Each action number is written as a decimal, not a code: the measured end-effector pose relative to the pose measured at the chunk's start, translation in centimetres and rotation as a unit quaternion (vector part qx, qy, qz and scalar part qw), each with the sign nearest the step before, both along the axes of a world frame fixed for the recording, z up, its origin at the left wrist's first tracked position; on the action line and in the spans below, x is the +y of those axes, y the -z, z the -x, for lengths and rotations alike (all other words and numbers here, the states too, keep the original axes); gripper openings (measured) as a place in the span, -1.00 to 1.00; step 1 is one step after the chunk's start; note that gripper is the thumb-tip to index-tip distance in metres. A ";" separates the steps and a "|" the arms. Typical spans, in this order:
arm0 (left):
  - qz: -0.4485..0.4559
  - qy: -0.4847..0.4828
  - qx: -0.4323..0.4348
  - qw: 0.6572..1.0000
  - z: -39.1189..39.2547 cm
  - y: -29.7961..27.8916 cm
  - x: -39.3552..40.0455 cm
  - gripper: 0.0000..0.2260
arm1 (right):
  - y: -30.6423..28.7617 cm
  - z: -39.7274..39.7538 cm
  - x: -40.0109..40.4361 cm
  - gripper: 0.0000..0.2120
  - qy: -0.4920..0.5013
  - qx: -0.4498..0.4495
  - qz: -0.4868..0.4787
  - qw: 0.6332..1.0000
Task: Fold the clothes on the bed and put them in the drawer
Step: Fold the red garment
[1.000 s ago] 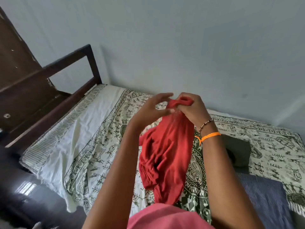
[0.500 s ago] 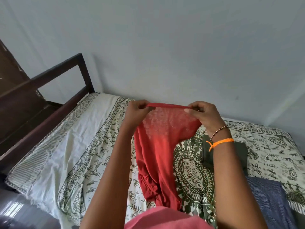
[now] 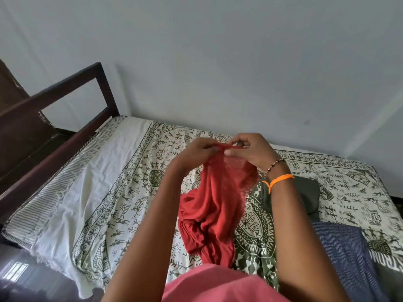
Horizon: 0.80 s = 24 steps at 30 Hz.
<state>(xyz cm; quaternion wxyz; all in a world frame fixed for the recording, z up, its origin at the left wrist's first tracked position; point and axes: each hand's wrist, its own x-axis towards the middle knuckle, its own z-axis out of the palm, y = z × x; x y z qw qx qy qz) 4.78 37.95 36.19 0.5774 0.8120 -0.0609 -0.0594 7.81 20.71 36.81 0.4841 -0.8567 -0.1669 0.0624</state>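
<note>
A red garment [image 3: 214, 205] hangs bunched in the air above the bed [image 3: 122, 179], its top hem gathered between my hands. My left hand [image 3: 196, 152] pinches the hem on the left. My right hand [image 3: 253, 151], with a bead bracelet and an orange band at the wrist, pinches the hem just beside it. The two hands are close together, nearly touching. The garment's lower end drops behind my pink top at the bottom edge. No drawer is in view.
A dark green folded cloth [image 3: 305, 197] and a blue striped cloth [image 3: 346, 256] lie on the bed's right side. A dark wooden bed frame [image 3: 72, 136] runs along the left. A pale wall [image 3: 218, 62] stands behind the bed; dark floor [image 3: 26, 277] lies at bottom left.
Half a second ago my hands held the red hem stretched wide. Now they have come back together and the hem is bunched between them. The camera has tilted slightly.
</note>
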 end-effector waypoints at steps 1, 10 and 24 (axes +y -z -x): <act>-0.006 -0.050 -0.015 0.999 0.0 0.1 0.1 -0.79 | 0.5 -0.1 -1.0 -0.89 -0.011 0.024 0.085 0.996; -0.167 -0.186 -0.084 0.965 0.5 0.9 2.6 -0.81 | 0.8 -0.2 -1.0 -0.88 0.149 -0.035 -0.073 0.986; -0.101 0.022 0.021 0.994 1.9 2.7 2.6 -0.83 | -0.5 0.1 -2.9 -0.84 0.377 -0.135 -0.070 0.913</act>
